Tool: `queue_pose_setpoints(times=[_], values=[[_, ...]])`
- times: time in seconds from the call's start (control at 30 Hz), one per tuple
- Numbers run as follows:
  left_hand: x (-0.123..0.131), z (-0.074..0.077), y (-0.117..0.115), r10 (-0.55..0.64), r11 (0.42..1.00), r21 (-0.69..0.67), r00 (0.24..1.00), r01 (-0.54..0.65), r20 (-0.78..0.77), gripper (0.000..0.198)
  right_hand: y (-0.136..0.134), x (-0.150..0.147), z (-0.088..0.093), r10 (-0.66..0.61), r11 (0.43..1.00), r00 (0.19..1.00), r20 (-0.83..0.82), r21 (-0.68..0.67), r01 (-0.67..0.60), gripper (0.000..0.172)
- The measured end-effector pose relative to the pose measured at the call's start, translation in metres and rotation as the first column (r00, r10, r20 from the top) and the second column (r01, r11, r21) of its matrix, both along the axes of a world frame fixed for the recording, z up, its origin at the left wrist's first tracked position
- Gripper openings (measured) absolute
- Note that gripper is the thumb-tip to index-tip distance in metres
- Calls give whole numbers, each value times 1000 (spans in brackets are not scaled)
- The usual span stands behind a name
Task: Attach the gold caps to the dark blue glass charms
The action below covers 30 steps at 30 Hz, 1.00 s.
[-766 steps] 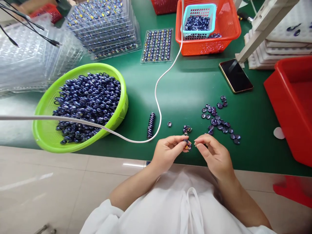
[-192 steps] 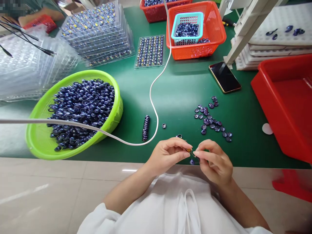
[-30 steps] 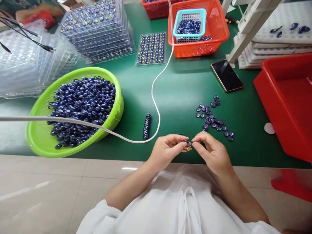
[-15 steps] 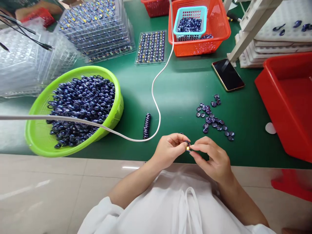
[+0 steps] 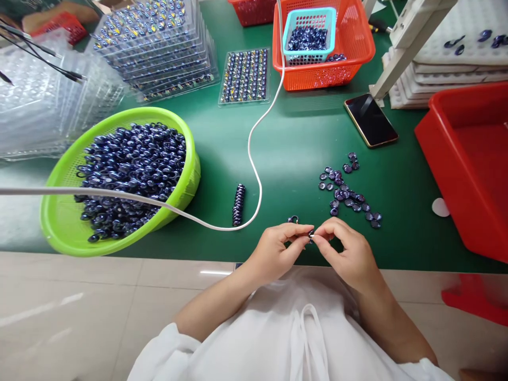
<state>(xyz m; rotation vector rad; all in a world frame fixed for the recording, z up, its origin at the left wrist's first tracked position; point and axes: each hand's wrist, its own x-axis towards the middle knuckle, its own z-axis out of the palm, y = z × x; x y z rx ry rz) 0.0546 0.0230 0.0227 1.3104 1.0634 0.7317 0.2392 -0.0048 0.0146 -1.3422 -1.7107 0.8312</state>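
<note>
My left hand [image 5: 273, 251] pinches a small glossy dark-blue piece [image 5: 311, 234] between thumb and forefinger, just above the bench's near edge. Thumb and fingertips of my right hand [image 5: 351, 254] close on the same piece from the other side. Fingertips hide most of it, so its full shape does not show. Just beyond my left hand lies a loose dark ring-like piece [image 5: 293, 218]. Several dark round caps [image 5: 348, 202] are scattered past my right hand. Farther left, a tight row of dark pieces [image 5: 238, 205] lies on the green bench [image 5: 214, 159].
A lime-green basket [image 5: 193, 169] heaped with dark pieces stands left, a white cable [image 5: 254, 159] crossing it. Behind are stacked clear trays [image 5: 159, 58], a filled tray [image 5: 245, 76] and an orange basket [image 5: 317, 80]. A phone [image 5: 371, 120] and red bin [image 5: 456, 174] are right.
The piece between my fingers has turned; its bright yellow face no longer shows. My right fingertips have moved in closer and slightly up. The loose ring-like piece beyond my left hand is now more exposed.
</note>
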Motion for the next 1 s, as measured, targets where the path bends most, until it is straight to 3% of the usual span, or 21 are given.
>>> queue_pose_setpoints(times=[0.17,0.33,0.53,0.67,0.73,0.87,1.0], values=[[-2,-3,-1,1,996,91,998,4,-55,24,1,0,1,-89,973,996,-22,-214,82,14],[-1,-3,0,47,997,-62,999,-46,24,24,-1,-1,1,-140,944,988,-59,-310,115,19],[-2,2,4,39,972,-236,988,-3,146,24,-1,2,1,-56,936,990,-130,-352,7,19],[-3,7,6,64,960,-280,973,0,222,24,-2,6,-4,-1,979,989,-145,-200,-28,6],[-3,7,8,89,954,-299,970,-18,225,25,-3,9,-7,69,996,989,-132,-39,-75,21],[-5,2,10,131,939,-340,963,-45,234,23,-2,13,-8,224,942,973,59,242,-231,47],[-4,-2,10,156,916,-399,956,-46,248,23,1,11,-5,187,887,940,286,363,-287,39]])
